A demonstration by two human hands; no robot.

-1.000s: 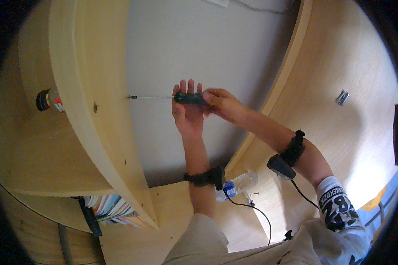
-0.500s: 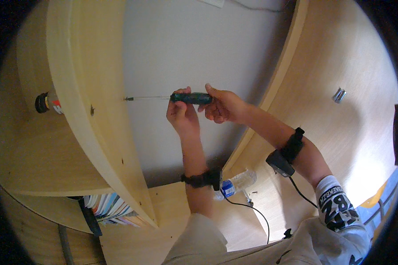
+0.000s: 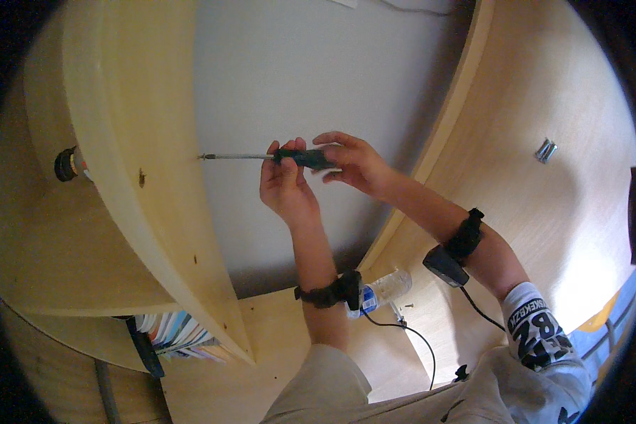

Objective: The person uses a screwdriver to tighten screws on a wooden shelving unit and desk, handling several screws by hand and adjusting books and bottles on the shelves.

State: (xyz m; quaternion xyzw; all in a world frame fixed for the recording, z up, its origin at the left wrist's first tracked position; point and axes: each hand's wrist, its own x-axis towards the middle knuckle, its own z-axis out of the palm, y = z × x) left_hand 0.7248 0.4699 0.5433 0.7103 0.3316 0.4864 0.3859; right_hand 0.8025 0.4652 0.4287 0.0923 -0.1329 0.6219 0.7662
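Observation:
A screwdriver (image 3: 300, 158) with a dark green handle and a metal shaft lies level in front of me. Its tip meets a small screw (image 3: 201, 157) at the side of the pale wooden panel (image 3: 169, 92). My left hand (image 3: 290, 187) is closed around the front of the handle, thumb and fingers pinching it. At the handle's back end, my right hand (image 3: 357, 164) has its fingers curled loosely round the grip, slightly blurred. Dark holes or fittings, one of them (image 3: 142, 177) larger, mark the panel's edge.
On the left, shelves hold a black-capped bottle (image 3: 66, 165) and a row of books (image 3: 180, 332). A clear plastic bottle (image 3: 389, 288) lies below my hands. At right, a metal fitting (image 3: 545, 150) is on a wooden panel (image 3: 502, 106). Black cables hang from both forearm straps.
My right hand has turned on the handle, its thumb no longer pointing up and its fingers now over the top. My left hand has shifted slightly left and still holds the screwdriver.

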